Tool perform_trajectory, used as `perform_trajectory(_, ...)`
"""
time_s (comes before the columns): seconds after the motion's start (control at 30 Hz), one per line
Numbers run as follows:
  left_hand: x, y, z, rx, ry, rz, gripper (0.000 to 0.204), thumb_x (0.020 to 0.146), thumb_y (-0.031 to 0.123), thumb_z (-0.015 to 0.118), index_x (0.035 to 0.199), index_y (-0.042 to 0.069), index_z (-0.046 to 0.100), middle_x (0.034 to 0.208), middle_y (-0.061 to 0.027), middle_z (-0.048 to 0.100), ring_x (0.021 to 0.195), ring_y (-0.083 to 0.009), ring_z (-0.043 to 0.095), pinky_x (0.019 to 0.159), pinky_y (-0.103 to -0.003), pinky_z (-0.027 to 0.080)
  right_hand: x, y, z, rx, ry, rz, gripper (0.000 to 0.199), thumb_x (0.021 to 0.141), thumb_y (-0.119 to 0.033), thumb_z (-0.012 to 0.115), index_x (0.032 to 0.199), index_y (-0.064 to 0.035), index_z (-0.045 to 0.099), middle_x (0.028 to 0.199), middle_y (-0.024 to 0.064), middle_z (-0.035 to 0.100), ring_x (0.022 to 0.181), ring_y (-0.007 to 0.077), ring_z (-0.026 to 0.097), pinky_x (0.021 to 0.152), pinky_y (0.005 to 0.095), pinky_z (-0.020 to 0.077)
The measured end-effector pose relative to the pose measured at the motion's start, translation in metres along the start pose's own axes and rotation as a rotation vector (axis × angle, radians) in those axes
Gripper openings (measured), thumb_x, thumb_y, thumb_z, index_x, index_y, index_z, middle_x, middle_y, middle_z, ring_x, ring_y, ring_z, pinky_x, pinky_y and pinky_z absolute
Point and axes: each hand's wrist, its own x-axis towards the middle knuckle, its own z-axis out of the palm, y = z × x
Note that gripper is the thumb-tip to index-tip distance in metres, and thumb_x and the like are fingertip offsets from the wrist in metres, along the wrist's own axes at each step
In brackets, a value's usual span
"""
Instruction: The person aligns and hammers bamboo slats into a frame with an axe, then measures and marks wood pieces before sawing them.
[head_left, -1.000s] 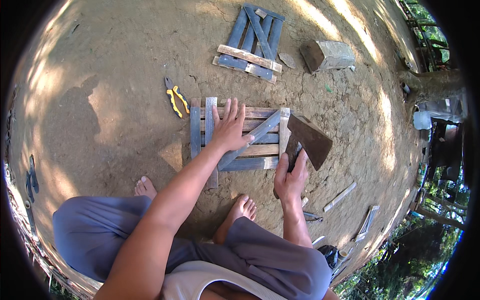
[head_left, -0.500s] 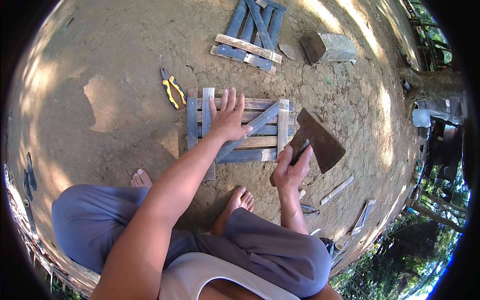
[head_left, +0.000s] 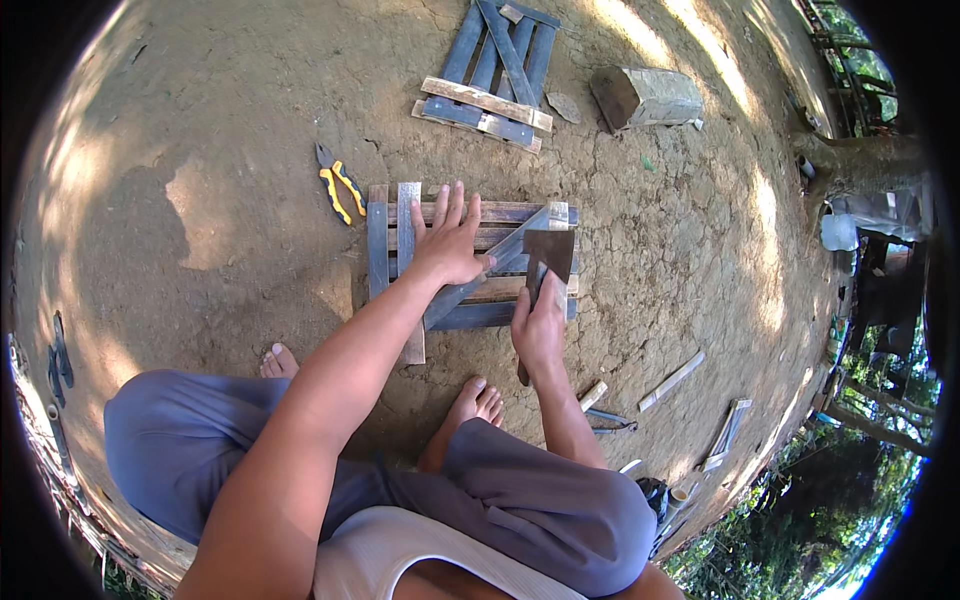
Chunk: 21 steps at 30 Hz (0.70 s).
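Note:
A slatted wooden panel lies on the dirt in front of me, with crosspieces at both ends and a diagonal brace. My left hand rests flat on it, fingers spread, across the brace and near the left upright slat. In my right hand is a hatchet, gripped by its handle close to the head. The dark metal head is over the panel's right end and covers part of the crosspiece there; whether it touches the wood I cannot tell.
Pliers with yellow-black handles lie left of the panel. Beyond are a second slatted panel and a squared wood block. Loose wood strips and a dark metal tool lie to the right, near my bare foot.
My right hand has swung the hatchet leftward, from beside the panel to over its right end, and the head has turned. My left hand stays on the panel.

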Motion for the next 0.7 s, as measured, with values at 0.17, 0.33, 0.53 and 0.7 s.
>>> perform_trajectory(0.17, -0.002, -0.011, 0.003, -0.026, 0.037, -0.006, 0.11, 0.091, 0.058, 0.068, 0.169, 0.015, 0.004, 0.176, -0.0136, -0.008, 0.161, -0.0304, -0.015, 0.123, -0.066, -0.013, 0.011, -0.03, -0.03, 0.198, 0.197, 0.056, 0.047, 0.102, -0.013, 0.059, 0.141, 0.0087, 0.044, 0.103, 0.0373, 0.068, 0.089, 0.055, 0.068, 0.071, 0.0574, 0.0529)
perform_trajectory(0.33, 0.0, -0.001, -0.005, -0.022, -0.014, -0.014, 0.11, 0.091, 0.057, 0.069, 0.169, 0.014, 0.004, 0.176, -0.0136, -0.009, 0.161, -0.03, -0.016, 0.123, -0.065, -0.013, 0.009, 0.002, -0.012, 0.017, -0.105, 0.07, 0.054, 0.104, -0.016, 0.058, 0.146, 0.0123, 0.039, 0.1, 0.0366, 0.068, 0.09, 0.0543, 0.068, 0.074, 0.0551, 0.0533)
perform_trajectory(0.53, -0.003, -0.007, 0.0, -0.063, 0.03, 0.011, 0.11, 0.091, 0.057, 0.07, 0.169, 0.013, 0.005, 0.176, -0.0148, -0.009, 0.161, -0.0306, -0.016, 0.122, -0.065, -0.014, -0.007, 0.001, -0.002, -0.031, -0.039, 0.071, 0.05, 0.102, -0.013, 0.058, 0.142, 0.0131, 0.041, 0.09, 0.037, 0.068, 0.083, 0.0536, 0.069, 0.069, 0.0551, 0.0548)
perform_trajectory(0.7, -0.003, -0.009, -0.001, -0.063, 0.019, -0.004, 0.111, 0.09, 0.057, 0.071, 0.169, 0.013, 0.006, 0.176, -0.0144, -0.007, 0.161, -0.0308, -0.014, 0.122, -0.066, -0.014, 0.016, -0.021, -0.023, 0.012, 0.031, -0.057, 0.06, 0.1, -0.013, 0.06, 0.151, 0.0076, 0.035, 0.089, 0.0334, 0.069, 0.075, 0.0525, 0.069, 0.065, 0.057, 0.0553)
